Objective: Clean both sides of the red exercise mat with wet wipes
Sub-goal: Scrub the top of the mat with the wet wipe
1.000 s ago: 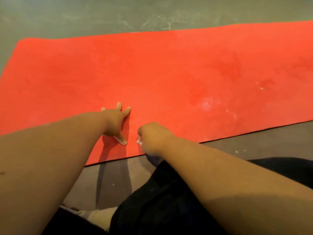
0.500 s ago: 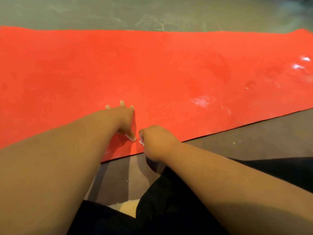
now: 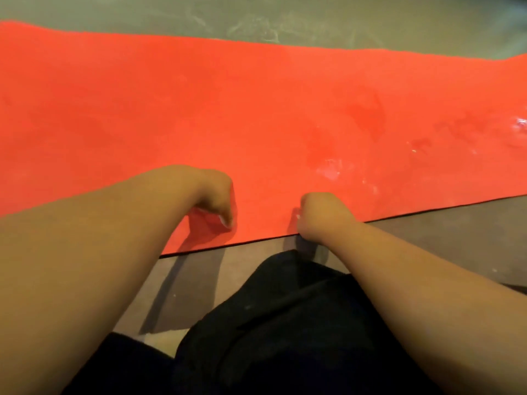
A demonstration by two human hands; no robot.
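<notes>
The mat [image 3: 199, 109] is bright orange-red. Toward its right end it has darker red blotches [image 3: 368, 115] and shiny white patches [image 3: 330, 169]. A thin black line [image 3: 256, 240] runs along its near edge. Beyond the mat the floor [image 3: 285, 18] is grey-green with pale swirls [image 3: 256, 27]. On the near side of the mat the floor is dull brown, and the clothing [image 3: 285, 323] there is plain black. A tiny white bit of wipe [image 3: 298, 216] peeks from the right hand [image 3: 322, 215].

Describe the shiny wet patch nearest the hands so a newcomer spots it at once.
The red exercise mat lies across the grey floor. Along its near edge, the right hand holds a wet wipe; just beyond that hand sits a pale glossy patch. It is whiter than the darker damp smears beyond it.
</notes>
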